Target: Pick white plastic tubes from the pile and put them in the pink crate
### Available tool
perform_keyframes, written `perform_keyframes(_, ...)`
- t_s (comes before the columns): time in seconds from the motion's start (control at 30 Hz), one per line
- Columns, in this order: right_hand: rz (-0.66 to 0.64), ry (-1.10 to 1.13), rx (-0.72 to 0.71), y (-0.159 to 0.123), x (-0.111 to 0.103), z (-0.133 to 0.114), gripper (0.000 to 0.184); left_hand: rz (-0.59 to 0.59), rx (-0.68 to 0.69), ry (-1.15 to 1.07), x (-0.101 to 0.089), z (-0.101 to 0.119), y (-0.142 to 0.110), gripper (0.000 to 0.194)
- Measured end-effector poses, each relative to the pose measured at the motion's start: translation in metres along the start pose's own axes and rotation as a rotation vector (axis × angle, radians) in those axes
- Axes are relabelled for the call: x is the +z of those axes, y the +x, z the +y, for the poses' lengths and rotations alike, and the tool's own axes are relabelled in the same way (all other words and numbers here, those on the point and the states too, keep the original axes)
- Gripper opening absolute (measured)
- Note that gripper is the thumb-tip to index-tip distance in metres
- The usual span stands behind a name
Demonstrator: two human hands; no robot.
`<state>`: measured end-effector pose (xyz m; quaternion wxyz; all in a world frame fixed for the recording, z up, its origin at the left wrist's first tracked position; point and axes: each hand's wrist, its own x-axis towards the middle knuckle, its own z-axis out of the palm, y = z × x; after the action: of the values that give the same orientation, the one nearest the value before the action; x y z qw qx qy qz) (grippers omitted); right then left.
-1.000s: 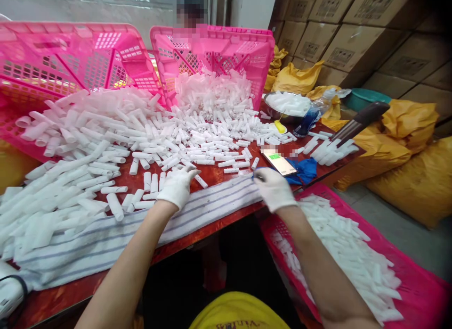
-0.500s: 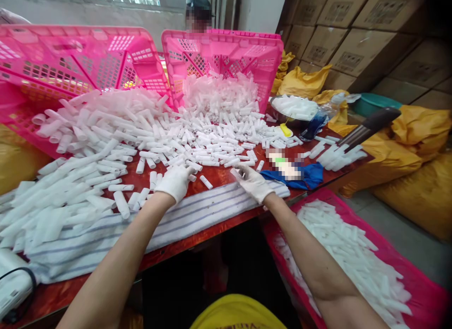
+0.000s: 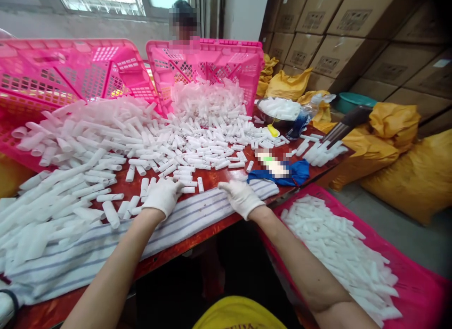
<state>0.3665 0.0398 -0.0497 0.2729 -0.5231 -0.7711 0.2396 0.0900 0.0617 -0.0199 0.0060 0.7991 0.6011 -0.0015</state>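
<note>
The fingers of the left hand point(image 3: 163, 196), gloved in white, are curled loosely down onto a few short white plastic tubes point(image 3: 189, 183) lying at its one o'clock; whether one is actually pinched cannot be told. The right hand point(image 3: 242, 197), also gloved, is laid flat and released on the striped towel point(image 3: 197, 211), nothing being held in it. Both hands are set on that towel, which is spread along the near edge of the red table point(image 3: 219, 176). Beyond the fingertips, from ten to one o'clock, the tubes are scattered thickly — longer ones heaped at nine o'clock. Two pink crates point(image 3: 226, 60) are tipped on their sides at twelve o'clock. At two o'clock a blue cloth point(image 3: 300, 171) is seen — a metal bowl point(image 3: 282, 113) of tubes behind it. A pink tray point(image 3: 416, 291) of tubes is placed at four o'clock, below the table.
</note>
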Motion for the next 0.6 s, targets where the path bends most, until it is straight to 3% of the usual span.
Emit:
perform_keyframes(0.07,0.0,-0.055,-0.011,0.001,0.001,-0.002,0.026,0.062,-0.046,-0.116,0.003,0.005,-0.005,0.031)
perform_keyframes(0.13,0.107,0.077,-0.005,0.003,0.002,-0.009,0.016,0.13,-0.133,-0.391,0.008,0.014,-0.013,0.034)
perform_keyframes(0.2,0.293,0.468,0.054,0.006,0.0,-0.02,0.005,0.187,-0.203,-0.774,0.012,0.03,-0.023,0.039)
perform_keyframes(0.27,0.422,0.929,0.138,0.009,-0.003,-0.033,0.02,0.212,-0.222,-1.1,0.014,0.051,-0.034,0.044)
perform_keyframes(0.37,0.415,1.371,0.205,0.009,-0.012,-0.052,0.035,0.197,-0.25,-1.364,0.01,0.082,-0.046,0.045)
perform_keyframes(0.5,0.352,1.457,0.232,0.003,-0.018,-0.065,0.039,0.189,-0.269,-1.518,0.003,0.107,-0.054,0.04)
perform_keyframes(0.6,0.368,1.374,0.27,-0.006,-0.008,-0.066,0.037,0.204,-0.393,-1.686,0.004,0.113,-0.056,0.041)
